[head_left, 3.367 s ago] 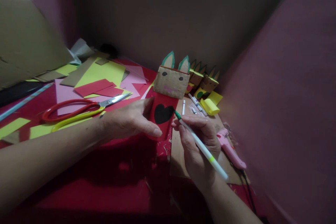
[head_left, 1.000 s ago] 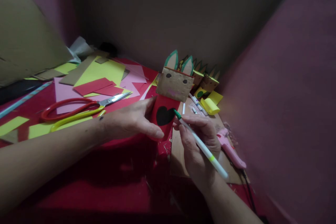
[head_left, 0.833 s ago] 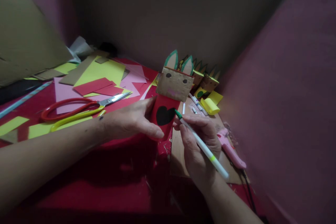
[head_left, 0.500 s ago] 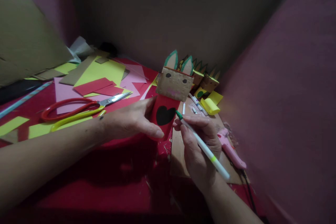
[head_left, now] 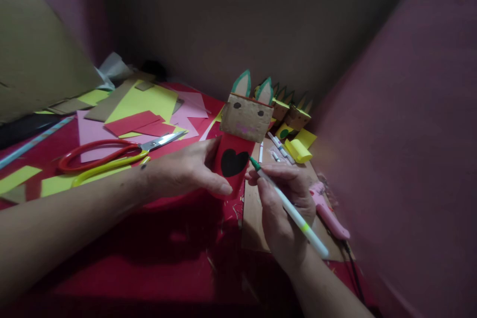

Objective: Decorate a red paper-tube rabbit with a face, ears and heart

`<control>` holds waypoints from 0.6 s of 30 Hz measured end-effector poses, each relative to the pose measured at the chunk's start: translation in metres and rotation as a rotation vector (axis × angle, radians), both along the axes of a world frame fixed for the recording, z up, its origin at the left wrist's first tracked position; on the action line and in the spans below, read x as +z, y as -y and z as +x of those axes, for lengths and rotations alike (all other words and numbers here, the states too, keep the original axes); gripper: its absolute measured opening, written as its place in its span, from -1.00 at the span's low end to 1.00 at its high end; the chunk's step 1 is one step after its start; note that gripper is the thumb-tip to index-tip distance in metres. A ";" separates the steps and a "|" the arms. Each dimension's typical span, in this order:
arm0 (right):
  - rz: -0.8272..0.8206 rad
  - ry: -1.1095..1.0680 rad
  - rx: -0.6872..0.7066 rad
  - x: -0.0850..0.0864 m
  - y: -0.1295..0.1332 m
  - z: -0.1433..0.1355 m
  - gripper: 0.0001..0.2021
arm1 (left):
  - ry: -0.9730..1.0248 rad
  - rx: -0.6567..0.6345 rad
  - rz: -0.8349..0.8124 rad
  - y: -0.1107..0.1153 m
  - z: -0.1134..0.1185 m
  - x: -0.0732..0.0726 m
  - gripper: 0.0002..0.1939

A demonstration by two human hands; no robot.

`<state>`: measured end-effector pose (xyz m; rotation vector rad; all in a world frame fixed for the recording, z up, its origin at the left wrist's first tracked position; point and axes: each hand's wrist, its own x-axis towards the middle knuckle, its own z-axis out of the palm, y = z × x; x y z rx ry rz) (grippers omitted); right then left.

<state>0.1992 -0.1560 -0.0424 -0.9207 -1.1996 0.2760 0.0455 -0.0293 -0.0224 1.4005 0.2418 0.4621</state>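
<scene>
Head view: left hand [head_left: 190,169] clamped around red body of eared cardboard figure [head_left: 246,118], thumb across lower front. Figure sits between the hands, head leaning slightly right; can't tell if base touches table. Right hand [head_left: 285,201] pinches white marker [head_left: 292,212], green tip near right edge of black heart [head_left: 233,163]. Tip contact unclear. Scissors [head_left: 106,151] by left wrist.

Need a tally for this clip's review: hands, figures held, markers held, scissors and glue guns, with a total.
Hands, left hand and right hand: 2
Held figure, in the left: 1
Held marker, in the right: 1
Scissors, one pair: 1
Glue gun, pink: 1
Total: 6
</scene>
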 end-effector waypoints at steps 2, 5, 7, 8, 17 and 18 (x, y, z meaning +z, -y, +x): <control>-0.007 0.021 -0.015 -0.001 0.000 0.000 -0.84 | -0.008 0.003 0.008 0.000 0.000 0.001 -0.47; -0.020 0.030 -0.035 0.000 -0.001 0.000 -0.84 | -0.004 0.010 0.007 0.001 0.000 0.002 -0.47; -0.007 0.048 -0.039 0.002 -0.002 0.000 -0.84 | 0.010 0.006 -0.001 0.001 0.000 0.002 -0.45; 0.009 0.063 -0.035 0.003 -0.002 0.000 -0.83 | 0.016 0.001 -0.003 0.001 0.001 0.001 -0.45; 0.004 0.048 0.079 0.004 0.004 0.001 -0.76 | 0.044 -0.041 -0.010 -0.001 0.000 -0.001 -0.45; 0.008 0.020 0.080 0.003 0.004 0.002 -0.76 | 0.040 -0.040 -0.001 -0.001 0.000 -0.001 -0.48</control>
